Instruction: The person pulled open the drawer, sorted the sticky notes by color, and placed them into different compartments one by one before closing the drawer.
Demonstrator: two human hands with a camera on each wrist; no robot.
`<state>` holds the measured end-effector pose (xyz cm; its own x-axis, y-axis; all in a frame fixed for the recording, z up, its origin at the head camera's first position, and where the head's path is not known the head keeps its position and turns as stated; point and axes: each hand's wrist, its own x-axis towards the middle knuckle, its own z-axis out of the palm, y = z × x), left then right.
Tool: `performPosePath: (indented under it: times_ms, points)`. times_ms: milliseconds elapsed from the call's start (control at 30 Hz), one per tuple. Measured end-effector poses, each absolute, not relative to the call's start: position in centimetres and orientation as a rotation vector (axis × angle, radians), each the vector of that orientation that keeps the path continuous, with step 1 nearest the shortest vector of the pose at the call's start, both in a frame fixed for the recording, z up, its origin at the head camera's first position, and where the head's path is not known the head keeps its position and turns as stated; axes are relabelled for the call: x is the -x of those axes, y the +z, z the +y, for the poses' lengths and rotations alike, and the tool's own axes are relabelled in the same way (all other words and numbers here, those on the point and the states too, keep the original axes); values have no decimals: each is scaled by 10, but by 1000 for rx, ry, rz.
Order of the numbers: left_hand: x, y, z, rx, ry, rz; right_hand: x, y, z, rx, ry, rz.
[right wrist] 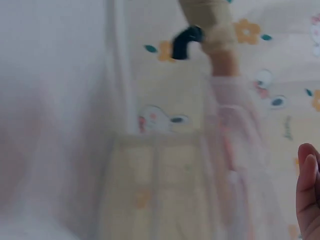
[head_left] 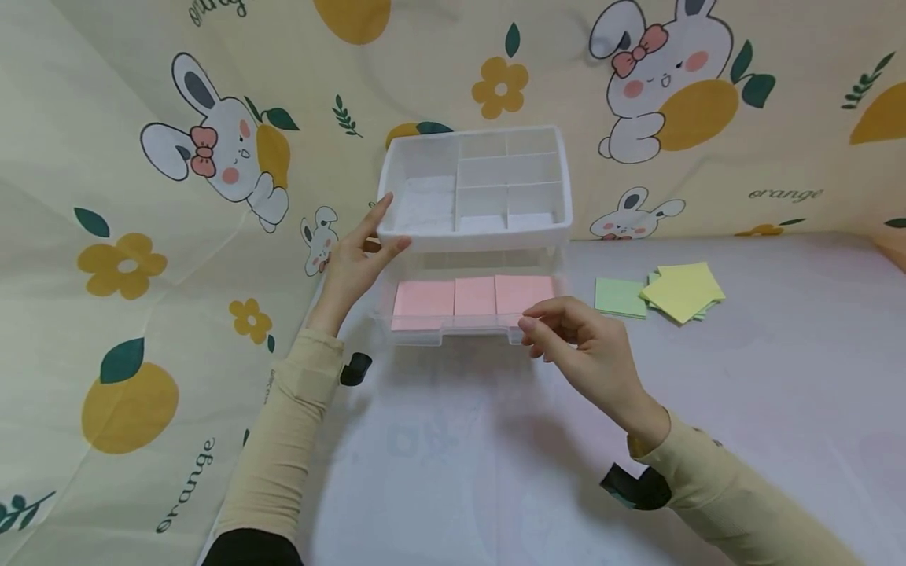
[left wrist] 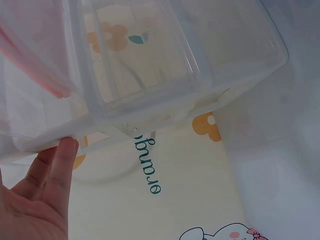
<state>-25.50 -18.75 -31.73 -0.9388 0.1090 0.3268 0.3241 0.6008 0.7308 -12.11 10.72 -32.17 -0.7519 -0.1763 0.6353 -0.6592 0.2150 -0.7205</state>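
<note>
A white plastic storage box (head_left: 476,240) with a compartmented top tray stands at the back of the table. Below the tray, its clear drawer (head_left: 414,338) is pulled out and holds 3 pink paper pads (head_left: 474,299) side by side. My left hand (head_left: 354,263) rests on the box's front left corner, thumb at the front and fingers along the side. In the left wrist view, straight fingertips touch the box's clear wall (left wrist: 150,95). My right hand (head_left: 583,346) is by the drawer's front right corner, fingers loosely bent, nothing held; contact with the drawer is unclear.
On the table right of the box lie a green paper pad (head_left: 620,298) and a loose pile of yellow and green paper pads (head_left: 683,292). A patterned backdrop cloth (head_left: 439,79) rises behind the box and along the left.
</note>
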Motion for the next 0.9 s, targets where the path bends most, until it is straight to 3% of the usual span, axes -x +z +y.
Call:
performPosePath:
  times_ms: [433,900]
  points:
    - [254,-313,-188,342,-1281,-2600,122,-363,85,-562,1940,-2371]
    - [255,-314,-188,361,-1337,-2569,128,-361,72,-318,2457,-2106]
